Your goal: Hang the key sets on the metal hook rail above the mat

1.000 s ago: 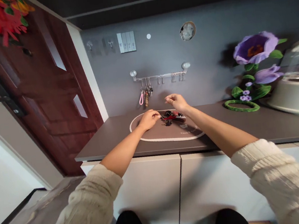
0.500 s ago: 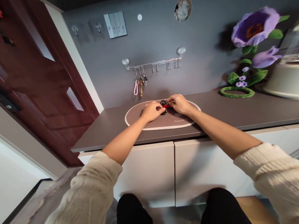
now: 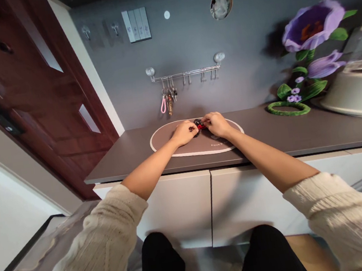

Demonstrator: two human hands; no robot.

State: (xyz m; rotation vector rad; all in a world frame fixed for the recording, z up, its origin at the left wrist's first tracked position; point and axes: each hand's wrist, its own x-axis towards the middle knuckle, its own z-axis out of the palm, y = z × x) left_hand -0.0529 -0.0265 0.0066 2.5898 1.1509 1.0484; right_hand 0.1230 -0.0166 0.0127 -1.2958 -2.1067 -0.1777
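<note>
Red-and-black bundle sits on the oval mat, toward its back edge, too small and covered to make out its parts. The left hand pinches the bundle's left side, thumb against fingers; the right hand pinches the other side. Both hands block much of it, and the right wrist cuts across the mat's printed lettering. Behind and above the mat, a clear hook rail carries keys and charms, including a pink loop. Well right of the mat stand purple flowers, then a white-based container with a transparent top. Left of the mat is a dark red door.
</note>
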